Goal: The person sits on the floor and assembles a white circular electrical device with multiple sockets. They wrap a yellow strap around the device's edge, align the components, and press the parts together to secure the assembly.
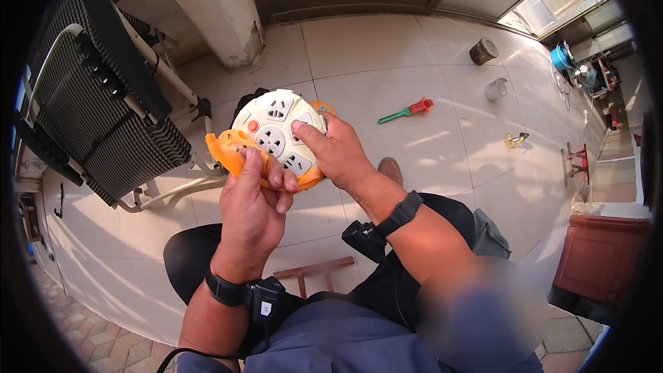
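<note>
A round multi-socket extension reel [281,112], with a cream face, several outlets and a red button, is held up in front of me above the tiled floor. My right hand [340,150] grips its right side, the thumb lying on the face and the other fingers behind it. At the reel's lower left, my left hand [257,197] has its fingers curled in, with the thumb and forefinger against an orange plastic part [222,153]. Whether that part is joined to the reel is unclear. More orange casing shows along the reel's lower edge. Something black shows behind its upper left.
A folding lounge chair [117,103] stands at the left. On the floor to the right lie a green-and-red tool [406,111], a dark can [483,51], a clear cup [496,90] and a small yellowish item [515,139]. A reddish cabinet [599,257] is at the far right.
</note>
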